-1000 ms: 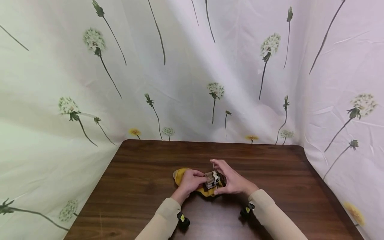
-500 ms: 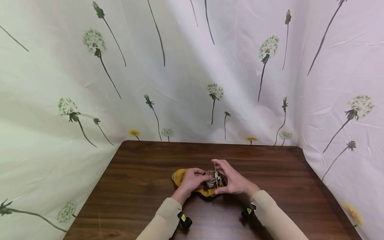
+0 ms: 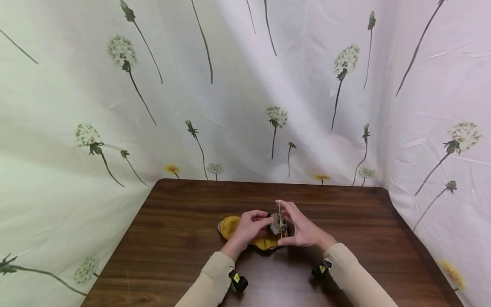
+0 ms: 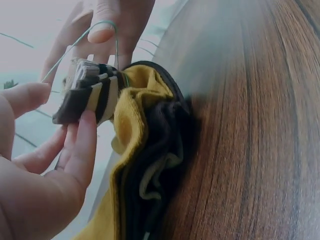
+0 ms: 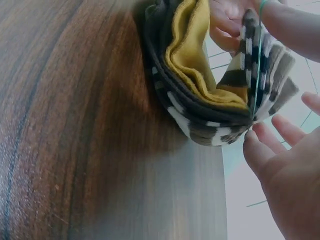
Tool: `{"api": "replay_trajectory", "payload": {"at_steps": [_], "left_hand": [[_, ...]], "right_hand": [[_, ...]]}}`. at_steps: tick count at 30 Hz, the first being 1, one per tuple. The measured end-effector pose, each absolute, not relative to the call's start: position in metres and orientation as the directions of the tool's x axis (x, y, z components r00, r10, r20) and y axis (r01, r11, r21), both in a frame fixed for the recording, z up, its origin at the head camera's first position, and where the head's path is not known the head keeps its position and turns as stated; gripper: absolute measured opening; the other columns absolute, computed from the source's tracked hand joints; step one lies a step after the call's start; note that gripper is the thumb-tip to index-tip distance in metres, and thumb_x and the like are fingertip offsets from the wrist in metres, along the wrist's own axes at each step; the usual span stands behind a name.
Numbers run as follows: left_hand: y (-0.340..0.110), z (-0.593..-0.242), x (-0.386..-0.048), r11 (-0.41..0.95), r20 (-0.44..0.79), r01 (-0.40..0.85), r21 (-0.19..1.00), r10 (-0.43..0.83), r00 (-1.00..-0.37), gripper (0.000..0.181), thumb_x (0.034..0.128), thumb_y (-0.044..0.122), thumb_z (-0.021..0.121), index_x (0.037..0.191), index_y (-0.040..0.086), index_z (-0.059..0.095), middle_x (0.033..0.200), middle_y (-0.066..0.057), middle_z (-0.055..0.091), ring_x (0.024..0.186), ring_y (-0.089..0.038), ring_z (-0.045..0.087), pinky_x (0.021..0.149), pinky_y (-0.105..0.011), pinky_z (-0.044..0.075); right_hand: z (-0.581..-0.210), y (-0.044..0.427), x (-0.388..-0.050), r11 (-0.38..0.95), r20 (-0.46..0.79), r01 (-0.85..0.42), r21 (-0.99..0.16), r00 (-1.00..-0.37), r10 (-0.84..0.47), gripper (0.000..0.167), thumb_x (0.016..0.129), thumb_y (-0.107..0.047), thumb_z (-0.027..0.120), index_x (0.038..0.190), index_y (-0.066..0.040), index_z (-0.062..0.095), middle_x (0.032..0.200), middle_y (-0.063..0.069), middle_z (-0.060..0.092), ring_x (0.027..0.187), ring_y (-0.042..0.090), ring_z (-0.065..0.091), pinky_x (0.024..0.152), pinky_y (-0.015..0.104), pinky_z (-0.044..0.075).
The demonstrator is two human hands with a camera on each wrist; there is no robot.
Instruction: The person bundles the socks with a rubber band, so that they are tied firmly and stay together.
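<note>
My left hand (image 3: 247, 230) pinches the folded end (image 4: 90, 90) of a bundle of socks, which is striped black, cream and yellow. Thumb and fingers of my right hand (image 3: 304, 227) are spread apart, with a thin pale-green elastic band (image 5: 260, 55) stretched between them. The band runs across the bundle's folded end (image 3: 276, 224) in the head view. Yellow sock fabric (image 3: 230, 226) extends left beneath my left hand. In the right wrist view, yellow layers (image 5: 187, 50) curve inside dark patterned fabric (image 5: 180, 115). Part of the band behind the bundle is hidden.
The dark brown wooden table (image 3: 172, 238) has rounded far corners. White cloth (image 3: 238, 98) printed with dandelions hangs behind it and along both sides. A small black device (image 3: 238, 281) is strapped to the left wrist, and another (image 3: 321, 268) to the right.
My left hand has moved right and slightly up with the folded sock end, closer to the right hand. The right hand has shifted slightly right, keeping the band stretched.
</note>
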State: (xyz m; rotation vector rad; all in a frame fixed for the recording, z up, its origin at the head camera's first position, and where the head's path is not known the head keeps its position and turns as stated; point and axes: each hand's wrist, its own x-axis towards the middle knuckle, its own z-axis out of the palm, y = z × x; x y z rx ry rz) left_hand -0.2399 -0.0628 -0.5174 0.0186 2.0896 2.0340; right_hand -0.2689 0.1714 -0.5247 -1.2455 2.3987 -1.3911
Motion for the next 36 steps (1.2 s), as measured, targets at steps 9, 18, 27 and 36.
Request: {"api": "replay_trajectory", "payload": {"at_steps": [9, 18, 27, 36], "left_hand": [[-0.056, -0.512, -0.243, -0.110, -0.143, -0.165, 0.980, 0.188, -0.972, 0.039, 0.1032, 0.029, 0.068, 0.118, -0.007, 0.071, 0.110, -0.014, 0.074, 0.097, -0.021, 0.074, 0.086, -0.038, 0.062], [-0.048, -0.504, -0.242, -0.154, -0.104, -0.155, 0.976, 0.297, -0.949, 0.043, 0.1062, 0.027, 0.062, 0.128, -0.009, 0.069, 0.129, -0.019, 0.071, 0.113, -0.024, 0.071, 0.099, -0.036, 0.057], [-0.033, -0.499, -0.242, -0.167, -0.078, -0.148, 0.975, 0.366, -0.927, 0.042, 0.1058, 0.023, 0.063, 0.125, -0.013, 0.069, 0.123, -0.023, 0.073, 0.115, -0.031, 0.071, 0.098, -0.034, 0.057], [-0.030, -0.501, -0.239, -0.054, -0.105, -0.143, 0.988, 0.439, -0.892, 0.046, 0.1076, 0.025, 0.060, 0.134, -0.011, 0.064, 0.126, -0.025, 0.072, 0.120, -0.041, 0.068, 0.101, -0.046, 0.056]], "right_hand": [[-0.516, 0.173, -0.270, 0.327, 0.309, -0.637, -0.698, -0.680, -0.664, 0.122, 0.073, -0.028, 0.098, 0.165, -0.009, 0.021, 0.161, 0.017, 0.030, 0.142, 0.031, 0.042, 0.110, 0.055, 0.045], [-0.513, 0.175, -0.273, 0.346, 0.348, -0.683, -0.643, -0.663, -0.663, 0.120, 0.072, -0.023, 0.098, 0.165, -0.007, 0.024, 0.161, 0.014, 0.034, 0.142, 0.029, 0.040, 0.115, 0.048, 0.040], [-0.515, 0.180, -0.275, 0.364, 0.349, -0.688, -0.628, -0.667, -0.658, 0.116, 0.069, -0.027, 0.100, 0.161, -0.007, 0.032, 0.151, 0.015, 0.043, 0.129, 0.026, 0.048, 0.107, 0.049, 0.044], [-0.528, 0.187, -0.276, 0.427, 0.314, -0.642, -0.637, -0.722, -0.617, 0.109, 0.071, -0.034, 0.099, 0.158, -0.006, 0.039, 0.146, 0.019, 0.049, 0.126, 0.029, 0.053, 0.104, 0.053, 0.047]]}}
